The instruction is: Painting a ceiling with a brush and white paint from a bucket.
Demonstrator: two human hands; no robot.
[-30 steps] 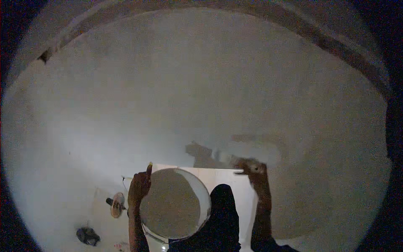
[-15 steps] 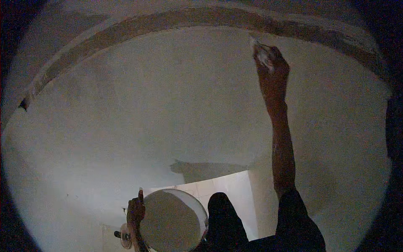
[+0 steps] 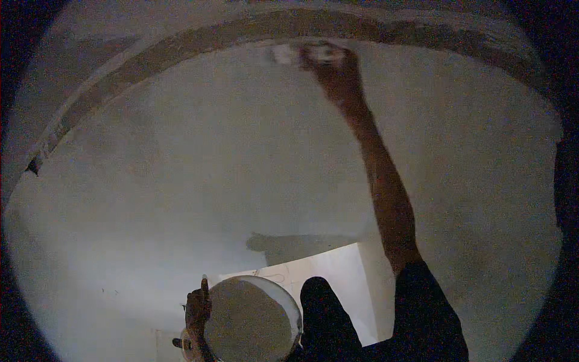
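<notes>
Across nearly the whole view spreads one pale plastered wall [image 3: 229, 157], and its broad middle and lower face already look evenly coated and smooth, so I judge the bulk of the surface to be done. Along its top runs one darker, rougher band [image 3: 151, 60] that curves from the left edge to the right where wall meets ceiling; this strip looks uncoated for most of its length, and I take it to be what is left. Below, near the bottom middle, one white rectangular board or sheet [image 3: 338, 277] lies flat on the floor. Just left of it sits one round bucket [image 3: 253, 317], filled almost to the rim with pale grey paste, its surface level and not much depleted, as far as the dim light shows. One small dark object, too blurred to name, lies by the bucket's lower left side. Two hands are in view. The right hand [image 3: 329, 60] is raised at full arm's reach and closed around one white-tipped brush or applicator [image 3: 283, 54], whose pale end touches the wall just under the dark band. The left hand [image 3: 198, 308] grips the bucket's left rim, fingers curled over the edge, thumb upright
</notes>
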